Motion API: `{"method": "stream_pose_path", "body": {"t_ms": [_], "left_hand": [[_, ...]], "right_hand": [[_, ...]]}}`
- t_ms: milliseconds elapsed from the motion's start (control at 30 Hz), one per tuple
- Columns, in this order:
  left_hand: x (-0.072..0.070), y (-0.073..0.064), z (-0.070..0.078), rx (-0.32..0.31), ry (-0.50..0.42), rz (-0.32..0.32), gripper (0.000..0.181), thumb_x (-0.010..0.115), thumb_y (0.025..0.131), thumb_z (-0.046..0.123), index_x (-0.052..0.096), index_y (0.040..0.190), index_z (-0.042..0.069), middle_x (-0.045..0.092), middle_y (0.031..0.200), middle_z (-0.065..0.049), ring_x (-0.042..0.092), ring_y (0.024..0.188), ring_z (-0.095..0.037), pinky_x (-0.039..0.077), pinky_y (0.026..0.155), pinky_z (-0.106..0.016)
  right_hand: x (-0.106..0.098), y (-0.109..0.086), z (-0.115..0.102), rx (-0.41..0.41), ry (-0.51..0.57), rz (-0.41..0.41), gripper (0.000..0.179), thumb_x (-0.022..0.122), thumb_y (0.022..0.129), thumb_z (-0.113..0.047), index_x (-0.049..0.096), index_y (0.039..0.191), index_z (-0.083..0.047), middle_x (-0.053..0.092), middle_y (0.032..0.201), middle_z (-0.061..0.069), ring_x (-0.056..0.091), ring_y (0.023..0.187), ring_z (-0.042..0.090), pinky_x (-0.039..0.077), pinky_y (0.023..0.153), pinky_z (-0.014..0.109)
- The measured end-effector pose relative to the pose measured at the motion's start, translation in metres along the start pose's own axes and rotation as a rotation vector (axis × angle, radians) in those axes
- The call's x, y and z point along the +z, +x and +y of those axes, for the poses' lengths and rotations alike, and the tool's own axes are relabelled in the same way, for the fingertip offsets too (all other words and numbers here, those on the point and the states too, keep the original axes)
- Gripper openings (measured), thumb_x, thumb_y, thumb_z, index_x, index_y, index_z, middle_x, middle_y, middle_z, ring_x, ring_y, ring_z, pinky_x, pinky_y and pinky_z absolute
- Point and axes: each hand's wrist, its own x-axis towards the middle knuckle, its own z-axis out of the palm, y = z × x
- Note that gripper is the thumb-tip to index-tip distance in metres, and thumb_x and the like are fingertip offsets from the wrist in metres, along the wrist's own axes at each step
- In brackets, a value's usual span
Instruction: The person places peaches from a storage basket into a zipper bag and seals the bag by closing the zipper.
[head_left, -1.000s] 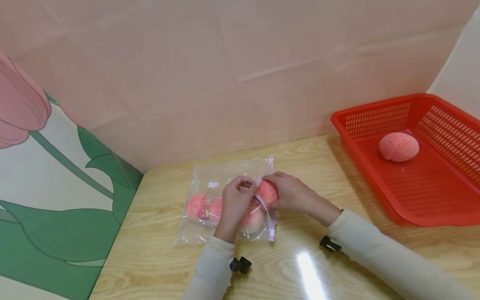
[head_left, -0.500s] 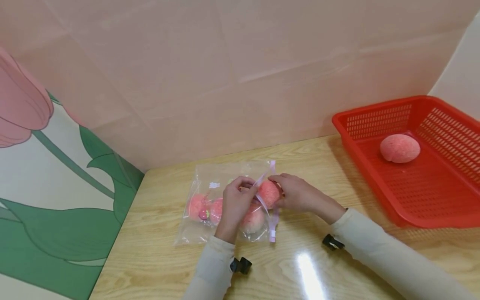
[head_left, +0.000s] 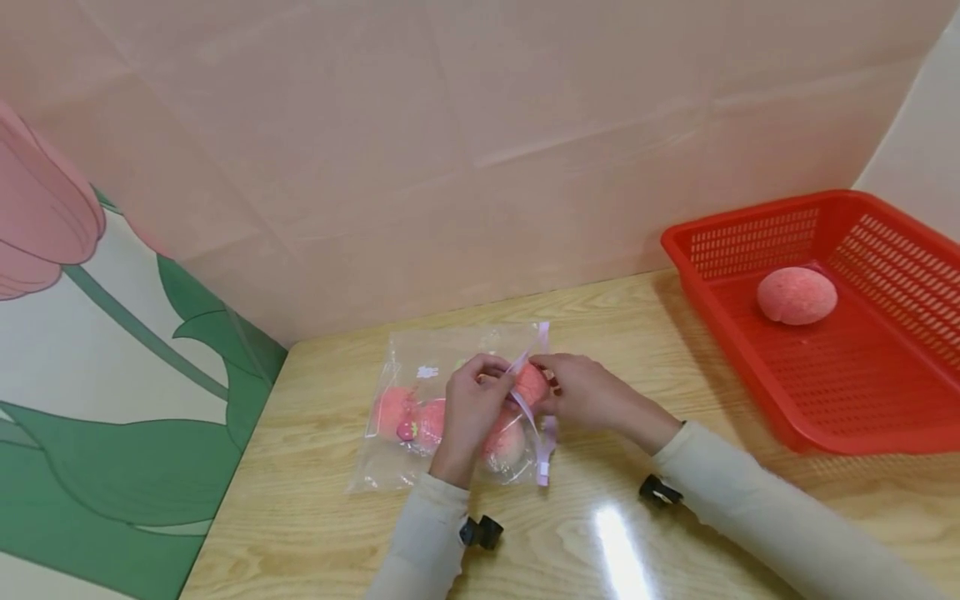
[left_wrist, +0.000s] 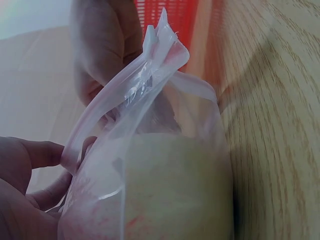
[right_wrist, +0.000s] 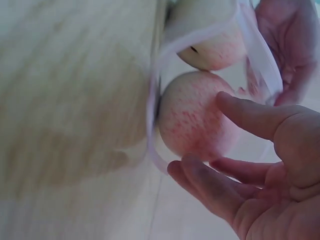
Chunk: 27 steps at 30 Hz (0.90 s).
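Observation:
A clear zip bag (head_left: pixel 416 348) with a lilac zip strip lies on the table, several pink peaches (head_left: pixel 504 444) inside it. My left hand (head_left: pixel 472 408) pinches the upper edge of its mouth between thumb and fingers. At that mouth, my right hand (head_left: pixel 596 392) holds another peach (head_left: pixel 531 383). The right wrist view shows thumb and fingers on either side of this peach (right_wrist: pixel 197 117), which sits within the open mouth, close to a second peach (right_wrist: pixel 220 45). In the left wrist view, a pale peach (left_wrist: pixel 175 185) shows through the plastic.
A red plastic basket (head_left: pixel 738 379) stands at the right, with one peach (head_left: pixel 797 296) in it. The wooden table (head_left: pixel 300 500) meets a pink-covered wall (head_left: pixel 450 167) at the back. A flower-patterned panel (head_left: pixel 112 467) borders the left side.
Over the last half second my right hand has moved slightly left, and the peach it holds sits a little further into the bag's mouth. My left hand has stayed in place.

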Motion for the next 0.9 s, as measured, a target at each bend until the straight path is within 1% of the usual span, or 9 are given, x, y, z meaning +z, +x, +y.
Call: {"method": "stream_pose_path", "body": {"t_ms": [67, 167, 300, 400, 533, 600, 767, 900], "left_hand": [[0.0, 0.0, 0.0, 0.0, 0.009, 0.005, 0.011, 0.069, 0.084, 0.005, 0.066, 0.092, -0.002, 0.064, 0.079, -0.011, 0.06, 0.054, -0.009, 0.059, 0.053, -0.029], [0.0, 0.0, 0.0, 0.0, 0.023, 0.014, 0.011, 0.069, 0.084, 0.007, 0.067, 0.092, -0.001, 0.065, 0.081, -0.012, 0.06, 0.055, -0.009, 0.059, 0.053, -0.028], [0.001, 0.001, 0.0, -0.015, 0.033, 0.018, 0.013, 0.07, 0.085, 0.01, 0.067, 0.092, 0.0, 0.066, 0.083, -0.014, 0.061, 0.055, -0.01, 0.059, 0.054, -0.029], [0.001, 0.001, 0.0, -0.027, 0.039, 0.016, 0.013, 0.07, 0.085, 0.01, 0.067, 0.093, 0.0, 0.066, 0.083, -0.014, 0.061, 0.056, -0.011, 0.059, 0.055, -0.029], [0.001, 0.001, 0.0, -0.023, 0.034, 0.012, 0.012, 0.069, 0.085, 0.008, 0.067, 0.093, 0.0, 0.065, 0.08, -0.013, 0.061, 0.056, -0.011, 0.059, 0.055, -0.029], [0.001, 0.001, 0.001, -0.021, 0.026, 0.012, 0.01, 0.068, 0.085, 0.006, 0.066, 0.092, -0.001, 0.063, 0.077, -0.01, 0.061, 0.055, -0.012, 0.059, 0.055, -0.03], [0.001, 0.0, 0.002, -0.02, 0.006, 0.019, 0.009, 0.066, 0.085, 0.003, 0.066, 0.092, -0.002, 0.059, 0.071, -0.004, 0.06, 0.053, -0.011, 0.059, 0.054, -0.03], [0.001, 0.0, 0.002, -0.022, 0.001, 0.025, 0.01, 0.067, 0.084, 0.003, 0.066, 0.092, -0.002, 0.058, 0.07, -0.003, 0.06, 0.053, -0.011, 0.059, 0.053, -0.029]], "right_hand": [[-0.005, -0.001, 0.001, 0.016, -0.02, 0.002, 0.062, 0.077, 0.081, -0.026, 0.052, 0.133, -0.004, 0.065, 0.123, 0.014, 0.066, 0.107, 0.029, 0.058, 0.086, 0.041], [-0.011, -0.002, 0.003, 0.037, -0.043, 0.021, 0.05, 0.077, 0.08, -0.029, 0.058, 0.121, -0.006, 0.068, 0.115, 0.013, 0.066, 0.102, 0.029, 0.057, 0.082, 0.042], [-0.014, -0.002, 0.005, 0.049, -0.052, 0.027, 0.029, 0.074, 0.081, -0.029, 0.063, 0.101, -0.012, 0.072, 0.1, 0.008, 0.067, 0.093, 0.025, 0.055, 0.078, 0.038], [-0.013, -0.001, 0.006, 0.044, -0.056, 0.043, 0.02, 0.073, 0.082, -0.029, 0.065, 0.094, -0.015, 0.073, 0.095, 0.005, 0.067, 0.089, 0.021, 0.054, 0.074, 0.034], [-0.007, -0.001, 0.004, 0.039, -0.047, 0.085, 0.015, 0.072, 0.082, -0.026, 0.066, 0.091, -0.015, 0.074, 0.09, 0.002, 0.068, 0.083, 0.017, 0.053, 0.068, 0.03], [-0.003, -0.001, 0.002, 0.04, -0.047, 0.093, 0.015, 0.072, 0.082, -0.026, 0.066, 0.091, -0.016, 0.074, 0.089, 0.001, 0.068, 0.082, 0.016, 0.053, 0.067, 0.029], [0.003, 0.0, 0.0, 0.033, -0.062, 0.07, 0.02, 0.074, 0.082, -0.032, 0.07, 0.096, -0.017, 0.074, 0.091, 0.0, 0.069, 0.086, 0.016, 0.055, 0.074, 0.034], [-0.002, -0.001, -0.001, 0.027, -0.072, 0.038, 0.026, 0.074, 0.082, -0.032, 0.071, 0.102, -0.016, 0.074, 0.095, 0.0, 0.069, 0.089, 0.017, 0.055, 0.077, 0.037]]}}
